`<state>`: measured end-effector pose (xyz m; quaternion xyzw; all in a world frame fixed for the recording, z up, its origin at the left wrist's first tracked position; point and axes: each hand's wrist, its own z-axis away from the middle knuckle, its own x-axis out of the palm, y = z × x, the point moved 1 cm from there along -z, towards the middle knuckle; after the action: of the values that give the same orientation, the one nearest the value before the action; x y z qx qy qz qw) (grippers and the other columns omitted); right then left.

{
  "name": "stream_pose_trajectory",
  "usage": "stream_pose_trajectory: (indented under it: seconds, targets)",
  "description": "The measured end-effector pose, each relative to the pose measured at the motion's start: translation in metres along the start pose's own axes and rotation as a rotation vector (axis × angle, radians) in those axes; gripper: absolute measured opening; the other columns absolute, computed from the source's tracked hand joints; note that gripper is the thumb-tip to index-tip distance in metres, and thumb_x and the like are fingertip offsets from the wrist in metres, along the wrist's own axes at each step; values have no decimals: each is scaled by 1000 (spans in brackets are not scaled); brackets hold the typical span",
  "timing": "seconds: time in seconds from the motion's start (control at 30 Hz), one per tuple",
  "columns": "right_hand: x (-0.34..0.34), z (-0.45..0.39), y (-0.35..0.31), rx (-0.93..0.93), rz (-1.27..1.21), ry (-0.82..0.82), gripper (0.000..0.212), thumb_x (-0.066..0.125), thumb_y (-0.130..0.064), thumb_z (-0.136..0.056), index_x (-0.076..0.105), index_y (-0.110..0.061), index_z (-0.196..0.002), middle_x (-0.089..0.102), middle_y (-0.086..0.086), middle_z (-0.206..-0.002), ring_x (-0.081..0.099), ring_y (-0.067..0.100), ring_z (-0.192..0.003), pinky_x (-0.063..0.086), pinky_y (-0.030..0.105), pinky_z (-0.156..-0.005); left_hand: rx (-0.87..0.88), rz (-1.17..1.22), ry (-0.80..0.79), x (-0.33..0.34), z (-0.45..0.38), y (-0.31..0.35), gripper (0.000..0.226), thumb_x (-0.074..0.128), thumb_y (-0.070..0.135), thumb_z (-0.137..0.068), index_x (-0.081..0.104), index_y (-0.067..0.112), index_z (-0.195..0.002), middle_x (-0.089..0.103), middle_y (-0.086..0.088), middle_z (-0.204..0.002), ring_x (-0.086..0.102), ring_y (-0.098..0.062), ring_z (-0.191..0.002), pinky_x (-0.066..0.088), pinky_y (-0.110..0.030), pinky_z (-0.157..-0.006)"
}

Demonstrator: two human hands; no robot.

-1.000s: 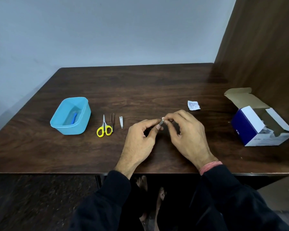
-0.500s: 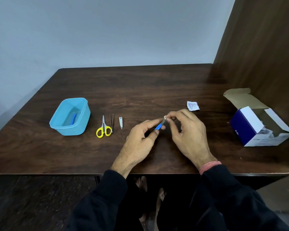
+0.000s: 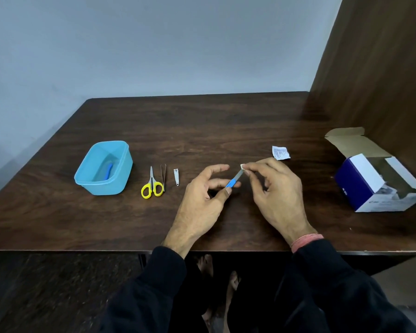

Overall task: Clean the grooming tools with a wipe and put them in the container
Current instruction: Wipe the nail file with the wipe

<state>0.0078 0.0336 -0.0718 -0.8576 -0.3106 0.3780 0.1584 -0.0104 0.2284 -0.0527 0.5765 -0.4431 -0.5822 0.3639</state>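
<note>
The container [image 3: 103,168] is showing light blue, with a darker blue tool [image 3: 109,169] inside. The scissors [image 3: 152,182] are wearing yellow handles. The nail file [image 3: 234,180] is showing a blue handle and grey blade. The table [image 3: 202,126] is showing dark brown wood grain. The box [image 3: 375,186] is showing navy and white.

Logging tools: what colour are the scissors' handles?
Yellow, on the scissors; head view shows it.

Both hands raised close together – left hand [image 3: 203,200] fingers curled, right hand [image 3: 273,188] fingertips pinched
</note>
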Motion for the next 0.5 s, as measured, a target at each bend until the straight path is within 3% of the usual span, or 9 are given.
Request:
stream_pose_trajectory:
  seconds: [0.1,0.2,0.33,0.43,0.5]
  targets:
    - [0,0,1,9,-9,13,23,84,-10,-97,86,-20,-118,75,-9,-104,50,-2,-82,54,25,-73,-1,-7,6,-1,1,3,46,71,12,-108,61,40,-142,84,25,-109,76,-49,-96,61,-55,-98]
    - [1,1,1,-28,-5,-22,24,83,-9,-97,87,-21,-118,75,-11,-104,56,-1,-83,54,24,-73,-15,0,16,-2,2,2,44,71,11,-108,62,40,-141,84,23,-109,77,-41,-104,59,-53,-104]
    - [2,0,3,36,-33,-1,24,86,-9,-95,88,-22,-115,75,-12,-101,49,-12,-74,51,22,-69,-11,27,20,-1,2,-1,42,70,11,-108,62,41,-136,85,22,-110,75,-49,-104,58,-60,-101]
    - [2,2,1,-37,-50,-38,26,87,-6,-93,88,-20,-116,76,-10,-104,48,-15,-77,52,23,-69,-9,52,30,-1,2,0,40,70,9,-108,62,39,-134,85,19,-110,78,-31,-107,58,-56,-106]
    - [1,3,0,-58,-54,-45,26,87,-7,-94,87,-20,-116,77,-10,-106,49,-14,-79,54,25,-70,-8,79,27,0,2,-1,40,71,9,-108,63,39,-133,86,18,-110,77,-31,-107,58,-57,-106]
